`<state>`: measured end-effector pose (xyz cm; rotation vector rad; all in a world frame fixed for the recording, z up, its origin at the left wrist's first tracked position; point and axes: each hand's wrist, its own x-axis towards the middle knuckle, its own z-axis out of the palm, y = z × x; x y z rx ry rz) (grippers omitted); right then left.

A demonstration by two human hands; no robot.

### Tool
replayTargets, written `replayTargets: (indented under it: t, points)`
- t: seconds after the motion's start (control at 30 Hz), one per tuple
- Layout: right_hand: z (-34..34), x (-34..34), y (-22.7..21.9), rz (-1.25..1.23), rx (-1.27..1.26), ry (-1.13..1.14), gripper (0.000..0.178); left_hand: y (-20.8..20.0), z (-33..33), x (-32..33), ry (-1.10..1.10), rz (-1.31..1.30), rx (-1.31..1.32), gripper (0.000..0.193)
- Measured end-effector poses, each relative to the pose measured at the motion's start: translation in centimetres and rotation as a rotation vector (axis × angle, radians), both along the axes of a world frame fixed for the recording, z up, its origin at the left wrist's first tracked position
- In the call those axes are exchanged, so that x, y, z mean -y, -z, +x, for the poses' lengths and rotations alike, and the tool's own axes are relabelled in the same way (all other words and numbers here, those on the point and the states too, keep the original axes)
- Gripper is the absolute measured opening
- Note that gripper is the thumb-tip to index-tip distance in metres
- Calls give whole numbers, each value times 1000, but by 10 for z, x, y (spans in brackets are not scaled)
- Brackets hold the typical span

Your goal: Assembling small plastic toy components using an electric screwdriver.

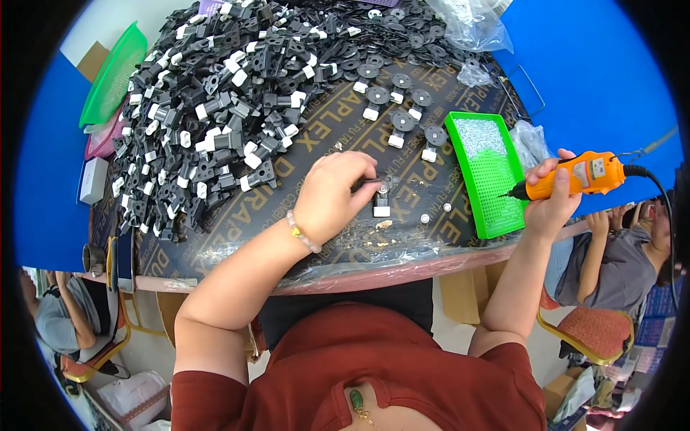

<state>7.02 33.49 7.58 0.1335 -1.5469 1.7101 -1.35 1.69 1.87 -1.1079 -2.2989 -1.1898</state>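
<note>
Counter is carrying pile, apparently waiting, left of green tray; wheeled parts, seemingly done, are lying nearer. Left of tray, left hand is pinching dark piece beside block; right hand is gripping screwdriver at tray's right.

Seen from a fisheye camera on the person's head, facing down over their rust-red shirt at the lower edge. The left hand, right hand and tabletop lie close below, while black curves in around the wide view's sides.
</note>
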Motion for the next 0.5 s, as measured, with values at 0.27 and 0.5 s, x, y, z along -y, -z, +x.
replayTargets:
  t: [0.27, 0.5]
  points:
    - [7, 10, 0, -8, -10, 20, 34, -12, 0, 16, 95, 463, 914, 25]
    - [4, 48, -3, 430, -279, 689, 52, -4, -12, 25, 267, 586, 1227, 19]
